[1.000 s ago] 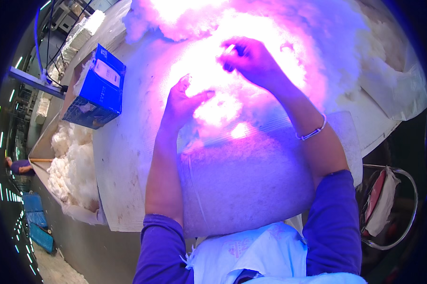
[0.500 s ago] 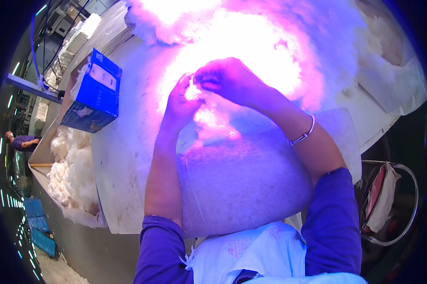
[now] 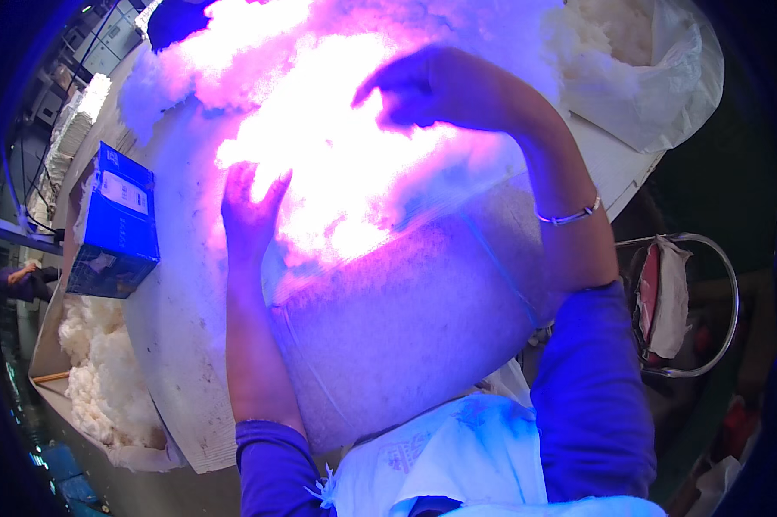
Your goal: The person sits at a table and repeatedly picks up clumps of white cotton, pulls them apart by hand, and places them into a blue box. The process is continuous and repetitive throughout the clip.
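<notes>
The left hand (image 3: 249,207) lies flat with its fingers spread, palm down on the brightly lit heap of loose white fluffy fibre (image 3: 337,172), gripping nothing. The fibre spreads out from under its fingers, away from the person and toward the right hand. The right hand (image 3: 419,86) is raised above the same heap, beyond the left hand and to its right. Its fingers are curled together, the fingertips (image 3: 367,89) drawn toward the thumb, but the glare hides whether a tuft is pinched between them, so I cannot tell. A thin silver bangle (image 3: 568,215) circles the right wrist.

Between both forearms, nearer the body than the hands, sits a large translucent woven sack (image 3: 406,327), its open mouth just beside the left hand. A blue cardboard box (image 3: 117,224) stands well apart to the left of the left hand. More white fibre (image 3: 96,370) lies in a trough below that box. Right of the right forearm stands a metal-framed stool (image 3: 686,302).
</notes>
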`<state>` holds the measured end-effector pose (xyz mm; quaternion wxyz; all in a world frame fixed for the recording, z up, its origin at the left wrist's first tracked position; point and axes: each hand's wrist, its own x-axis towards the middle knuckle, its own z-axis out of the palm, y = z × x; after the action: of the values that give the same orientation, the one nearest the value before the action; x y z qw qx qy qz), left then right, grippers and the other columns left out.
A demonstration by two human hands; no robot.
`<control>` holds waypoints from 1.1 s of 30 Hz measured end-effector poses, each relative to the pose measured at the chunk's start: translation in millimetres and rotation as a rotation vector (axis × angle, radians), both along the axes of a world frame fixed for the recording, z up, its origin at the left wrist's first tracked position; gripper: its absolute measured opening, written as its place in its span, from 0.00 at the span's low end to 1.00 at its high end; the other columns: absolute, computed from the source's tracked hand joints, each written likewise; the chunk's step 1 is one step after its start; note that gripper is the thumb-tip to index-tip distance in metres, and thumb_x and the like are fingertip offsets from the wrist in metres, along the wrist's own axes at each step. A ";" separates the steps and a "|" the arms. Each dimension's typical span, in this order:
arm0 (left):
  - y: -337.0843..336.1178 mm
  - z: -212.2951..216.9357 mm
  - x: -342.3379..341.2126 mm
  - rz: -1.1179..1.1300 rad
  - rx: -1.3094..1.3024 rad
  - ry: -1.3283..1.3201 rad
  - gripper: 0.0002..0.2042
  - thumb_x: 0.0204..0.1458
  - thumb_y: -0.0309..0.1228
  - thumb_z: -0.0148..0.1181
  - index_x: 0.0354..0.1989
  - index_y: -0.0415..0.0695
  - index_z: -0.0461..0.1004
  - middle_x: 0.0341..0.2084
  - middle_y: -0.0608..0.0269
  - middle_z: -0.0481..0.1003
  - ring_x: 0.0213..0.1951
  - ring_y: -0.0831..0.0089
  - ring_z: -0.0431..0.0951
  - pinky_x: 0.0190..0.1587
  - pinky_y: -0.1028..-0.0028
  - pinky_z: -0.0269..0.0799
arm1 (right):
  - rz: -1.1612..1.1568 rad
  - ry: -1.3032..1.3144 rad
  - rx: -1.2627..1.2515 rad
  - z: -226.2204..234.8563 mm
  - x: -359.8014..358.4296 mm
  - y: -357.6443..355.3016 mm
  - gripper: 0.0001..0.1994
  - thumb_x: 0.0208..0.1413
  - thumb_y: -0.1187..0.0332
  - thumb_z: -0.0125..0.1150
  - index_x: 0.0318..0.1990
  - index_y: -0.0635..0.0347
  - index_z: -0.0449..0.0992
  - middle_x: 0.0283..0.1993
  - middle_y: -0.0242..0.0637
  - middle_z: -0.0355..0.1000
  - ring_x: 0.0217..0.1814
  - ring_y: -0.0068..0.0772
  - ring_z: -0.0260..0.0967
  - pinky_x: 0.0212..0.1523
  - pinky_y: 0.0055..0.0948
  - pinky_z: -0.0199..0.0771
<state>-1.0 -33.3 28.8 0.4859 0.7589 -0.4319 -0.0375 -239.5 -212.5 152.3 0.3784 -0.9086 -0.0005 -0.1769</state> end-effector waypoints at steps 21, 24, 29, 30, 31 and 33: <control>4.8 26.6 -59.3 -0.627 0.362 -0.092 0.12 0.43 0.31 0.68 0.36 0.41 0.78 0.29 0.62 0.78 0.33 0.74 0.77 0.39 0.75 0.73 | -0.331 -0.471 0.377 -24.5 15.0 1.0 0.09 0.55 0.70 0.58 0.43 0.63 0.74 0.29 0.31 0.71 0.28 0.19 0.67 0.30 0.21 0.70; 5.2 31.2 -55.1 -0.608 0.169 -0.051 0.13 0.43 0.32 0.68 0.37 0.42 0.78 0.31 0.62 0.78 0.36 0.73 0.78 0.40 0.75 0.72 | -0.226 -0.373 0.363 -28.1 48.2 -7.7 0.17 0.53 0.72 0.59 0.51 0.62 0.70 0.30 0.32 0.70 0.28 0.20 0.67 0.30 0.21 0.70; 5.1 18.3 -14.2 0.050 -0.174 -0.697 0.18 0.41 0.32 0.66 0.42 0.44 0.76 0.40 0.56 0.76 0.45 0.62 0.75 0.49 0.66 0.69 | -0.368 -0.039 -0.103 -98.2 119.4 -11.1 0.29 0.49 0.71 0.61 0.60 0.62 0.62 0.36 0.43 0.72 0.33 0.26 0.72 0.32 0.25 0.76; 9.0 10.5 -6.3 0.202 -0.043 -0.822 0.19 0.40 0.31 0.65 0.44 0.43 0.75 0.42 0.56 0.74 0.49 0.59 0.72 0.53 0.64 0.66 | -0.485 0.043 -0.103 -117.8 124.1 -15.1 0.28 0.50 0.68 0.60 0.61 0.61 0.62 0.36 0.39 0.72 0.33 0.26 0.71 0.33 0.27 0.74; 11.0 4.0 3.9 0.146 0.073 -0.658 0.20 0.40 0.29 0.65 0.45 0.43 0.74 0.44 0.55 0.73 0.50 0.59 0.71 0.54 0.64 0.65 | -0.504 0.016 0.009 -136.3 122.8 -20.8 0.28 0.51 0.65 0.59 0.60 0.61 0.62 0.38 0.37 0.72 0.35 0.28 0.70 0.35 0.28 0.74; 17.8 -8.6 22.5 0.059 0.357 -0.288 0.22 0.40 0.27 0.65 0.48 0.42 0.72 0.47 0.54 0.71 0.52 0.60 0.69 0.56 0.64 0.64 | -0.538 -0.016 0.424 -161.4 116.3 -35.9 0.25 0.52 0.64 0.59 0.58 0.61 0.64 0.38 0.36 0.71 0.35 0.28 0.70 0.34 0.29 0.73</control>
<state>21.5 -15.5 20.2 0.2781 0.8427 -0.4609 0.0097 -123.2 -248.4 -9.1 0.4984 -0.7759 0.2731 -0.2737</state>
